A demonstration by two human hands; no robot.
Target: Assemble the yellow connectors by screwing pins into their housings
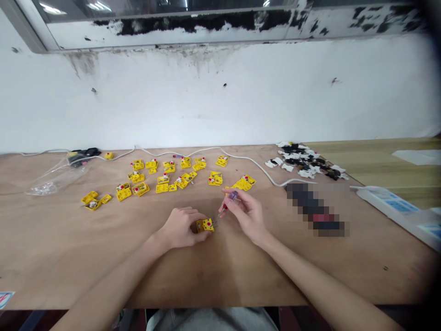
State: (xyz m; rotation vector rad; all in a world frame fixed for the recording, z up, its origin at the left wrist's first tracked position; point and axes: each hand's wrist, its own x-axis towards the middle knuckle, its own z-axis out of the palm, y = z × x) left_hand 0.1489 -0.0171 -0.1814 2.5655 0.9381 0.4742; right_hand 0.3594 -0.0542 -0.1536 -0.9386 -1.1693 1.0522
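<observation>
My left hand point(184, 227) is closed around a small yellow plastic case point(207, 224) with a red spot on it, just above the table or resting on it; I cannot tell which. My right hand point(246, 214) grips a screwdriver point(232, 196) with a purple and red handle. Its thin shaft slants down to the left, and the tip is at the right side of the yellow case. Whether the tip touches a screw is too small to see. Just beyond my right hand lies another opened yellow case point(245, 182), partly hidden by my fingers.
Several opened yellow cases point(140, 189) lie scattered across the wooden table point(86, 257). A clear plastic bag point(51, 179) is at the left, a pile of black and white pieces point(305, 161) at the back right. A white cable point(255, 165) runs to a power strip point(396, 207). A blurred dark object point(313, 207) lies nearby.
</observation>
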